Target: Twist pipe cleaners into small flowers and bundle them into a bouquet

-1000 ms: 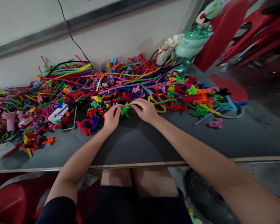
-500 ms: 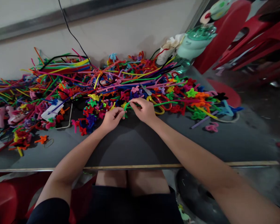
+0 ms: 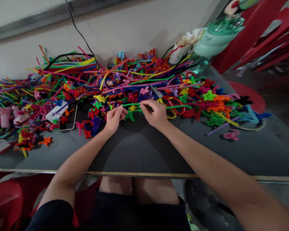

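Note:
A green pipe cleaner (image 3: 132, 105) runs between my two hands above the dark table (image 3: 139, 150). My left hand (image 3: 113, 118) pinches its left end and my right hand (image 3: 155, 113) pinches it further right, with the free end trailing right past the scissors. Just under the hands lies a small green pipe-cleaner flower (image 3: 130, 115). Behind them spreads a big heap of coloured pipe cleaners and small twisted flowers (image 3: 106, 86).
Yellow and red handled scissors (image 3: 170, 107) lie right of my right hand. A phone (image 3: 69, 117) lies at the left under pipe cleaners. A pale green bottle (image 3: 214, 40) and a white cup (image 3: 183, 48) stand at the back right. Red plastic chairs (image 3: 267, 35) stand beyond the table.
My hands pulled the green pipe cleaner straighter between them, with the left hand sliding to its end. The view shifted slightly.

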`<state>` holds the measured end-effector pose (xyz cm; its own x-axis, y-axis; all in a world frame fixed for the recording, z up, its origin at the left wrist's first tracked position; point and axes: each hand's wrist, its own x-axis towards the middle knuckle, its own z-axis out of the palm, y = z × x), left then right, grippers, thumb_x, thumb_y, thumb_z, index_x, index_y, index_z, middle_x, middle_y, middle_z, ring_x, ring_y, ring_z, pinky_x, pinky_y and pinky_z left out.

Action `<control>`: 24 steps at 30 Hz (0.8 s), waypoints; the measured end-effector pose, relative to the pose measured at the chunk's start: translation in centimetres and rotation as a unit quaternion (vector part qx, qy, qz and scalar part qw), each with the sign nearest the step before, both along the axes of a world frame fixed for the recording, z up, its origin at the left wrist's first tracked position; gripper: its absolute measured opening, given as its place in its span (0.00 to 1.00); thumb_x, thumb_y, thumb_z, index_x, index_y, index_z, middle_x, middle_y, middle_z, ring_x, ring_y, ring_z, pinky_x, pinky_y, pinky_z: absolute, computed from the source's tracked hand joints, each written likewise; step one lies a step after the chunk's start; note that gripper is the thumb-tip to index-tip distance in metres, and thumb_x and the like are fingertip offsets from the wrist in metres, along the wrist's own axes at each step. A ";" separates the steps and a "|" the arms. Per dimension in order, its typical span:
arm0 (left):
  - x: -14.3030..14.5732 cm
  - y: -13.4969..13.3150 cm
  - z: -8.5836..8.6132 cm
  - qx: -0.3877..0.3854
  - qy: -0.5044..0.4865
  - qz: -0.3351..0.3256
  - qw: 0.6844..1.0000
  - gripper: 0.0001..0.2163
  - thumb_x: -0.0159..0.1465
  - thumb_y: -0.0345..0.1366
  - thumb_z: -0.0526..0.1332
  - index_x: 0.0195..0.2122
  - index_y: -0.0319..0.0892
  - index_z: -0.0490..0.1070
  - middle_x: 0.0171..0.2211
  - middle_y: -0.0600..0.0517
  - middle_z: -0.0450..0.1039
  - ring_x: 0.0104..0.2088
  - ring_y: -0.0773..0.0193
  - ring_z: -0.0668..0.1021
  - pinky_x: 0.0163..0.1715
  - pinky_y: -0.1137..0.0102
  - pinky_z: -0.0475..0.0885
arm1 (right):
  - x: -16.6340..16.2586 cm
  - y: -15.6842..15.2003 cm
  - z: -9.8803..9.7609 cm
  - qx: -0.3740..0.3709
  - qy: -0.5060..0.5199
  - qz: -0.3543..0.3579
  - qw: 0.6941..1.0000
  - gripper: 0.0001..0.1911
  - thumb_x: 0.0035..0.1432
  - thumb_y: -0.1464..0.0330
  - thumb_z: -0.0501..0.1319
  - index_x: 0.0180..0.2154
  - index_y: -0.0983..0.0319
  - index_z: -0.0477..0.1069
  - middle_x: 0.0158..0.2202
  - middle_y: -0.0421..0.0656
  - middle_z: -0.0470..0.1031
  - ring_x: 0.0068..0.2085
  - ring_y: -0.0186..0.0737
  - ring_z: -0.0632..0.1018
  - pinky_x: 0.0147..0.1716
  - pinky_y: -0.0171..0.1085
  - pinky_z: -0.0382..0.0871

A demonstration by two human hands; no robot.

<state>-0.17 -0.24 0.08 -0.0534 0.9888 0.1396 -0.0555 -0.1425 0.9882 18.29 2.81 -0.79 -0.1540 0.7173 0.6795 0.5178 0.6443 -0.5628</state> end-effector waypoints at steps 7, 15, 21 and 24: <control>-0.3 0.1 -0.1 0.011 -0.005 -0.016 1.000 0.22 0.58 0.57 0.60 0.29 0.40 0.73 0.17 0.56 0.63 0.15 0.75 0.59 0.14 0.74 0.50 | 0.1 0.4 0.2 -0.004 -0.024 -0.003 1.000 0.11 0.64 0.63 0.54 0.35 0.58 0.74 0.34 0.44 0.80 0.37 0.43 0.80 0.38 0.42 0.72; -0.5 0.2 -0.6 0.015 -0.033 -0.046 0.998 0.22 0.62 0.55 0.57 0.27 0.39 0.74 0.17 0.53 0.66 0.15 0.75 0.62 0.14 0.75 0.49 | 0.2 0.9 0.1 -0.009 0.013 0.014 1.000 0.11 0.65 0.63 0.54 0.35 0.58 0.74 0.35 0.44 0.80 0.38 0.42 0.80 0.38 0.41 0.73; -0.6 0.0 -0.7 0.032 -0.025 -0.080 0.996 0.22 0.60 0.55 0.59 0.27 0.39 0.74 0.16 0.54 0.66 0.15 0.75 0.62 0.14 0.76 0.50 | 0.2 1.0 0.1 -0.007 0.009 0.018 1.000 0.10 0.64 0.64 0.56 0.35 0.58 0.75 0.35 0.44 0.80 0.38 0.43 0.80 0.39 0.43 0.74; -0.7 -0.1 -0.7 0.029 -0.029 -0.089 0.995 0.23 0.60 0.56 0.58 0.27 0.38 0.75 0.16 0.54 0.66 0.15 0.74 0.62 0.14 0.76 0.50 | 0.2 0.9 0.1 -0.009 0.008 0.016 1.000 0.10 0.63 0.64 0.56 0.35 0.58 0.75 0.35 0.44 0.80 0.38 0.43 0.81 0.39 0.42 0.74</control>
